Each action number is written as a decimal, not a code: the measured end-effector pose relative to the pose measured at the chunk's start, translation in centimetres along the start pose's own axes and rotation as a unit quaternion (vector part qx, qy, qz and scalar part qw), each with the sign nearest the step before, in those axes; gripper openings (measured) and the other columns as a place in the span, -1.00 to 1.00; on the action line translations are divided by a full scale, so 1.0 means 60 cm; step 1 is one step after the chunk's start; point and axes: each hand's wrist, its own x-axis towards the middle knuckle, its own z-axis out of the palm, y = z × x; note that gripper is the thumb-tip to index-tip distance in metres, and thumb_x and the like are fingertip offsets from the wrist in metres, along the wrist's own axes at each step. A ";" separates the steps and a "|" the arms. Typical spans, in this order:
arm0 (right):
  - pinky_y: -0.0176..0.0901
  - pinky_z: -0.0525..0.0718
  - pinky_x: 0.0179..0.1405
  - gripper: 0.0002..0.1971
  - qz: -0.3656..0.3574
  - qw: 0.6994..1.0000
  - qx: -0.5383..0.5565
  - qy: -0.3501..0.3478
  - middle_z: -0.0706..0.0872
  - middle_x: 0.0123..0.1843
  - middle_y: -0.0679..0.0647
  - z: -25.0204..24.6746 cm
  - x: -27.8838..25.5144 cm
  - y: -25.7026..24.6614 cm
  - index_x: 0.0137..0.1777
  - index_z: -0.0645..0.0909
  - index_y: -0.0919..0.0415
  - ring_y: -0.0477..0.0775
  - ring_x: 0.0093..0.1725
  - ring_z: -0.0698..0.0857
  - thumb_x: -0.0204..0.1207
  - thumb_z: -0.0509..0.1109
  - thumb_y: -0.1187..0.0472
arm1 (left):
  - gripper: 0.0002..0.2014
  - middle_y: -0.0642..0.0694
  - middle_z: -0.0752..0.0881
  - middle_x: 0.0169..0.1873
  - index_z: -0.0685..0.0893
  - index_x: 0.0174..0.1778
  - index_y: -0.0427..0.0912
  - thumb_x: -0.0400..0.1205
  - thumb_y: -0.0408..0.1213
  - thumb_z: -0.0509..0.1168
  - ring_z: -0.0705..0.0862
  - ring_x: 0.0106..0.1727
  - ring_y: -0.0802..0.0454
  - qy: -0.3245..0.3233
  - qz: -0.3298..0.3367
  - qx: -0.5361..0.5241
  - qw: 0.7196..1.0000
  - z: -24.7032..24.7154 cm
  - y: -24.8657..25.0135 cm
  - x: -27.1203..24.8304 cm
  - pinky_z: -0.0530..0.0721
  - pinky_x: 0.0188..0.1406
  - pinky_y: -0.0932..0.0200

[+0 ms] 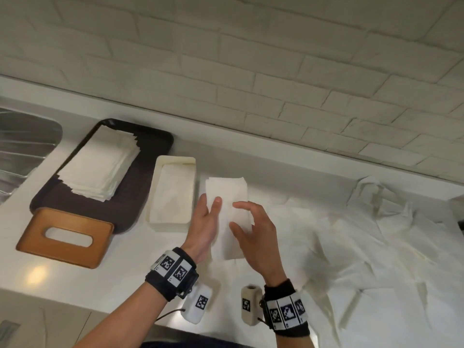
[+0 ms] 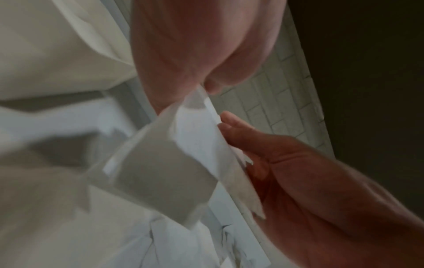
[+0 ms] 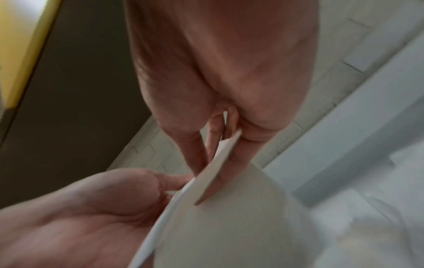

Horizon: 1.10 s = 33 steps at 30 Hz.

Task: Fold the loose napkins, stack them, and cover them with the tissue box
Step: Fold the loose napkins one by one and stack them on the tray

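Both hands hold one folded napkin [image 1: 227,212] above the desk [image 1: 120,277]: the left hand [image 1: 204,222] pinches its left edge, the right hand [image 1: 253,232] curls loosely round the right. The thin sheet could unfold or tear if either grip slips before it reaches the stack [image 1: 100,162] on the tray [image 1: 150,156].

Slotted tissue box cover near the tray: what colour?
Warm brown wooden tissue box cover; clearest in the head view.

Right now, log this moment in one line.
step: folding | left hand: holds napkin | right hand: holds napkin | stack: on tray
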 end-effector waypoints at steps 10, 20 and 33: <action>-0.31 0.56 -0.24 -0.74 0.027 0.992 0.114 0.036 0.66 0.02 -0.15 0.168 0.023 -0.116 0.37 0.39 -0.14 -0.15 -0.27 0.60 0.86 0.36 0.18 | -0.80 -0.18 0.80 0.28 0.54 0.44 -0.03 0.92 -0.15 0.19 0.78 0.35 -0.23 -0.029 0.094 0.023 0.995 -0.138 0.105 0.062 0.79 0.30 -0.14; 0.08 0.80 0.24 -0.75 0.163 0.977 -0.120 -0.071 0.73 0.27 0.23 0.294 0.124 -0.103 0.41 0.60 0.25 0.25 0.18 0.79 0.79 0.33 0.40 | -0.51 -0.19 0.64 0.47 0.49 0.62 -0.14 0.74 -0.41 0.35 0.57 0.54 -0.24 0.061 0.242 0.374 0.893 -0.266 0.128 0.179 0.52 0.59 -0.20; 0.10 0.74 0.17 -0.66 0.183 0.957 -0.225 0.008 0.76 0.18 0.28 0.103 0.166 0.032 0.27 0.60 0.13 0.40 0.15 0.76 0.52 0.42 0.36 | -0.46 -0.22 0.54 0.55 0.55 0.59 -0.09 0.69 -0.08 0.45 0.43 0.66 -0.32 -0.064 0.315 0.696 0.642 -0.232 0.069 0.158 0.36 0.63 -0.60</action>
